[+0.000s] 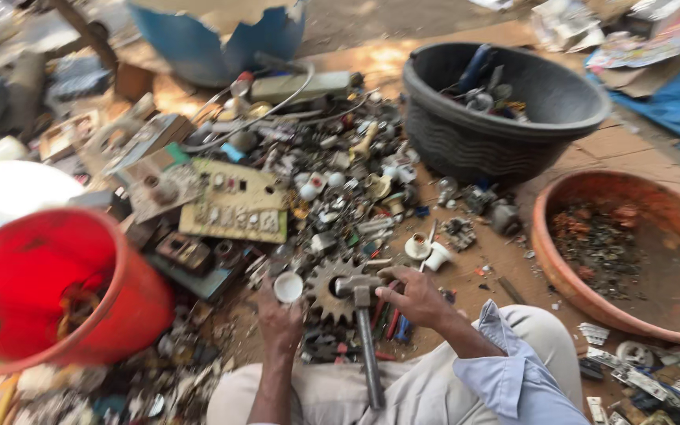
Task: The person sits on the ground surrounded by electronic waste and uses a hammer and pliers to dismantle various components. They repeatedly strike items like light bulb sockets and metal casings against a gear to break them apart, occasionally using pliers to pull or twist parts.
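Two hands over the scrap pile on the ground: left hand [279, 319] pinches a small white round cap [288, 287], right hand [417, 297] rests fingers spread, loosely curled, on the parts beside a toothed metal gear [328, 293]. Hammer [362, 315] lies between the hands, head on the gear, handle toward the knees. Red bucket [49, 291] left, black tub [505, 110] and terracotta basin [631, 252] right.

Rusty metal gear [330, 290], glossy plastic bucket [131, 295]

The gear [332, 290] lies between the left hand [279, 319] and right hand [415, 299], with the hammer [362, 323] on it. A bucket [49, 287] stands to the left, a basin [639, 252] to the right. The tub [501, 110] stands behind the scrap pile [332, 181].
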